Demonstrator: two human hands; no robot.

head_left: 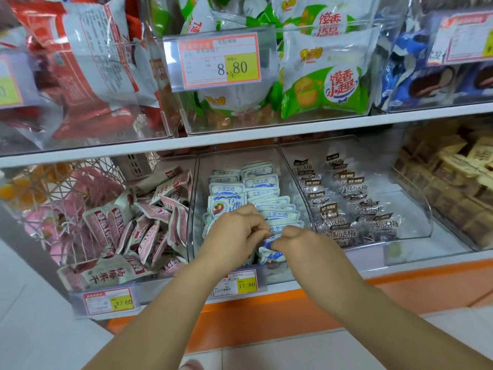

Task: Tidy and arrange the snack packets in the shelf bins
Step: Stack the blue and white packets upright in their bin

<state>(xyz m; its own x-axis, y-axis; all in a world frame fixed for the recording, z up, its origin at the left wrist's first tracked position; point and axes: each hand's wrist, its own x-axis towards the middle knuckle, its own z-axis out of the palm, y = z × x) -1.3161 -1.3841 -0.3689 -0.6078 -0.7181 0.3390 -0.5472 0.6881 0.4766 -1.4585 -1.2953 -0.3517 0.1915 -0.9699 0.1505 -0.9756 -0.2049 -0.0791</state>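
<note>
— Both bare forearms come up from below, and the left hand (234,231) and right hand (298,245) meet almost knuckle to knuckle at the front of the middle bin (192,198).

— Are they holding anything?

— Yes. The fingers of each hand are curled and pinch the front packet (268,252), one hand at each side of it. It sits low, just behind the bin's front wall.

— And the rest of that bin?

— The blue-and-white packets (262,182) stand on edge in two rows behind the hands, running toward the back of the bin. The right row leans and fans out toward the bin's right wall. The left row stands straighter, close to the left wall.

— Is there room to move?

— Some. Between the bin's open top and the shelf board (266,134) above it there is a gap, and the arms reach in through it over the front rim. How much floor is free behind the rows, I cannot tell.

— What about the neighbours?

— Left of the bin, pink packets (149,225) lie jumbled, heaped right against its clear side wall. Right of it, dark packets (354,209) stand in two tidy rows, with bare floor beyond them. Below the bin's front rim hangs a price tag (240,284), its left edge covered by the left forearm. Under that runs an orange base (266,316).
</note>
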